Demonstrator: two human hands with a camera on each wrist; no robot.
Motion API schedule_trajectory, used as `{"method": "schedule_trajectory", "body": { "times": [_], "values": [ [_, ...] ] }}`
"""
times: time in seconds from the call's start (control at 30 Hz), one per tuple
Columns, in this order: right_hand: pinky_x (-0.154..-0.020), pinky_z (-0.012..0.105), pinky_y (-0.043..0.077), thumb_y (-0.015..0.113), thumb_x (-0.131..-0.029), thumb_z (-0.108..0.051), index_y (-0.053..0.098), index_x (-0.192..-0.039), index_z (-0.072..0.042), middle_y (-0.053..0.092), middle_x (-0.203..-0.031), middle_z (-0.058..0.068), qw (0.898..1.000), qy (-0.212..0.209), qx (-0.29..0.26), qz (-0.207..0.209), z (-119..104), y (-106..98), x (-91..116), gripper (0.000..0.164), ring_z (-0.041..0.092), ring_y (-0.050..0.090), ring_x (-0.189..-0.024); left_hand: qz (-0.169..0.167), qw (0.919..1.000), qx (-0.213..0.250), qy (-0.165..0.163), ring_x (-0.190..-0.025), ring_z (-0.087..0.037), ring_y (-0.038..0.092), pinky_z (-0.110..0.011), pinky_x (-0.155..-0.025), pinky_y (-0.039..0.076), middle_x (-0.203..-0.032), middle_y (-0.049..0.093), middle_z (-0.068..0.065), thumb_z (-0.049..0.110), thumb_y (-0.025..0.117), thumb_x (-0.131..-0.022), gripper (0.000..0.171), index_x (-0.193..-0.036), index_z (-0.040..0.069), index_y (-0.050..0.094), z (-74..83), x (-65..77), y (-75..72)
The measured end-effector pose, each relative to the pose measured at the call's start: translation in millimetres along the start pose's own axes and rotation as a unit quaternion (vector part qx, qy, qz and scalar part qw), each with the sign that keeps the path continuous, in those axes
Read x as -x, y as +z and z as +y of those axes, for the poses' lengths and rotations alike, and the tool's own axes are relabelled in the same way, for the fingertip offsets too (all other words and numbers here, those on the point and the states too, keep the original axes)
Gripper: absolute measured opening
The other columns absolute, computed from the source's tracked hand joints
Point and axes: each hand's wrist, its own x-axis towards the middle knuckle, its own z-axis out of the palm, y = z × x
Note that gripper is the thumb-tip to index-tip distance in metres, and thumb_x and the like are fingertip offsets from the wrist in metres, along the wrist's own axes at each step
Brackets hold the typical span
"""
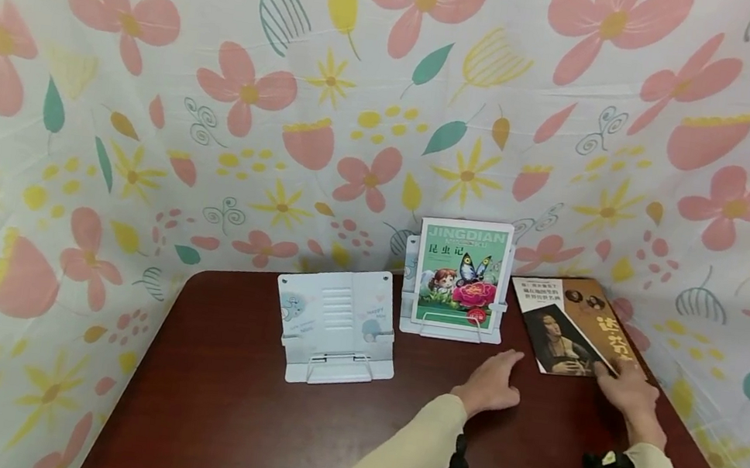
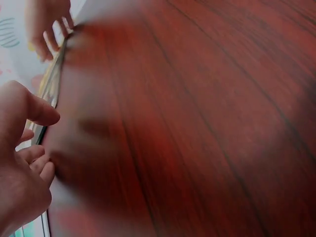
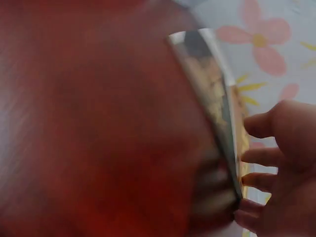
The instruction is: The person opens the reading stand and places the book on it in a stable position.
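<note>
A brown and white book with a portrait painting on its cover lies flat at the table's right side. My right hand is at its lower right corner, fingers at the edge and thumb apart from them. In the right wrist view the fingers of this hand reach the book, seen at a low angle. My left hand hovers just left of and below the book, holding nothing, thumb and fingers spread. The left wrist view shows this hand apart from the book.
A white book stand sits unloaded at the middle left. Behind and right of it, a second stand bears an upright green book. Flowered cloth hangs along the back and sides of the dark red wooden table.
</note>
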Motion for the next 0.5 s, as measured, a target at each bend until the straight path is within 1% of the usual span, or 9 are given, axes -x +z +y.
{"method": "schedule_trajectory", "body": {
  "times": [0.07, 0.13, 0.17, 0.23, 0.3, 0.37, 0.43, 0.47, 0.5],
  "values": [
    [-0.094, 0.082, 0.022, 0.027, -0.106, -0.051, 0.017, -0.154, 0.012, 0.011, -0.150, 0.049, 0.999, -0.014, 0.033, -0.008, -0.7, 6.6, 3.7, 0.080, 0.078, 0.011, -0.127, -0.005, 0.9992, -0.040, -0.003, -0.153, -0.010, 0.029, -0.029, -0.119, 0.034, -0.165, 0.031, 0.006, 0.021, 0.054, -0.097, 0.065, -0.159, 0.026, 0.034, 5.9, -2.6, 1.9],
    [-0.092, 0.082, 0.023, 0.026, -0.106, -0.053, 0.017, -0.156, 0.008, 0.010, -0.150, 0.049, 0.999, -0.011, 0.050, -0.008, -5.5, 12.4, 8.4, 0.079, 0.080, 0.008, -0.124, -0.012, 0.9971, -0.075, -0.007, -0.154, -0.010, 0.026, -0.029, -0.120, 0.032, -0.167, 0.028, 0.006, 0.027, 0.051, -0.100, 0.063, -0.160, 0.027, 0.032, 11.8, -3.9, 3.4],
    [-0.094, 0.081, 0.021, 0.025, -0.106, -0.053, 0.019, -0.156, 0.008, 0.009, -0.151, 0.049, 0.998, -0.009, 0.056, -0.003, -8.9, 14.3, 10.8, 0.078, 0.080, 0.006, -0.125, -0.014, 0.9964, -0.083, -0.008, -0.155, -0.011, 0.024, -0.029, -0.121, 0.031, -0.167, 0.027, 0.006, 0.030, 0.049, -0.102, 0.062, -0.160, 0.026, 0.031, 14.3, -4.4, 4.2],
    [-0.098, 0.081, 0.016, 0.027, -0.107, -0.051, 0.026, -0.153, 0.009, 0.014, -0.149, 0.049, 0.998, -0.010, 0.063, 0.014, -16.0, 17.2, 15.0, 0.075, 0.079, 0.005, -0.127, -0.011, 0.9971, -0.075, -0.013, -0.155, -0.012, 0.023, -0.029, -0.122, 0.030, -0.167, 0.027, 0.004, 0.034, 0.048, -0.102, 0.062, -0.160, 0.022, 0.031, 19.1, -4.4, 3.8],
    [-0.101, 0.080, 0.013, 0.030, -0.108, -0.047, 0.036, -0.148, 0.011, 0.019, -0.146, 0.050, 0.997, -0.009, 0.067, 0.035, -22.7, 19.8, 19.3, 0.071, 0.076, 0.007, -0.129, -0.008, 0.9990, -0.033, -0.028, -0.155, -0.011, 0.024, -0.029, -0.122, 0.028, -0.167, 0.027, 0.004, 0.035, 0.049, -0.102, 0.062, -0.160, 0.020, 0.033, 22.0, -4.7, 2.6],
    [-0.099, 0.081, 0.015, 0.035, -0.107, -0.044, 0.044, -0.142, 0.013, 0.024, -0.142, 0.051, 0.996, -0.012, 0.069, 0.058, -27.0, 22.2, 22.7, 0.067, 0.076, 0.014, -0.127, 0.001, 0.9974, 0.043, -0.058, -0.152, -0.011, 0.030, -0.031, -0.121, 0.031, -0.164, 0.034, 0.005, 0.034, 0.052, -0.101, 0.060, -0.157, 0.020, 0.038, 24.0, -4.7, 0.2],
    [-0.097, 0.083, 0.020, 0.039, -0.106, -0.042, 0.047, -0.138, 0.014, 0.028, -0.138, 0.051, 0.996, -0.012, 0.065, 0.066, -29.1, 24.7, 26.4, 0.065, 0.074, 0.023, -0.124, 0.013, 0.9872, 0.130, -0.091, -0.147, -0.012, 0.039, -0.034, -0.117, 0.038, -0.159, 0.043, 0.006, 0.033, 0.056, -0.100, 0.057, -0.154, 0.021, 0.044, 25.4, -5.0, -3.0],
    [-0.095, 0.082, 0.024, 0.042, -0.106, -0.043, 0.048, -0.137, 0.015, 0.029, -0.136, 0.051, 0.996, -0.012, 0.063, 0.067, -29.2, 25.8, 28.2, 0.066, 0.073, 0.028, -0.121, 0.021, 0.9785, 0.173, -0.110, -0.144, -0.013, 0.044, -0.035, -0.115, 0.041, -0.155, 0.048, 0.006, 0.031, 0.058, -0.099, 0.055, -0.152, 0.020, 0.047, 26.3, -5.3, -5.5],
    [-0.092, 0.081, 0.028, 0.044, -0.105, -0.044, 0.048, -0.136, 0.015, 0.032, -0.133, 0.051, 0.996, -0.014, 0.064, 0.066, -28.9, 27.1, 30.1, 0.067, 0.071, 0.033, -0.118, 0.030, 0.9670, 0.219, -0.127, -0.140, -0.014, 0.048, -0.036, -0.112, 0.044, -0.151, 0.053, 0.004, 0.030, 0.061, -0.098, 0.054, -0.149, 0.019, 0.051, 27.0, -5.6, -7.7]
  ]
}}
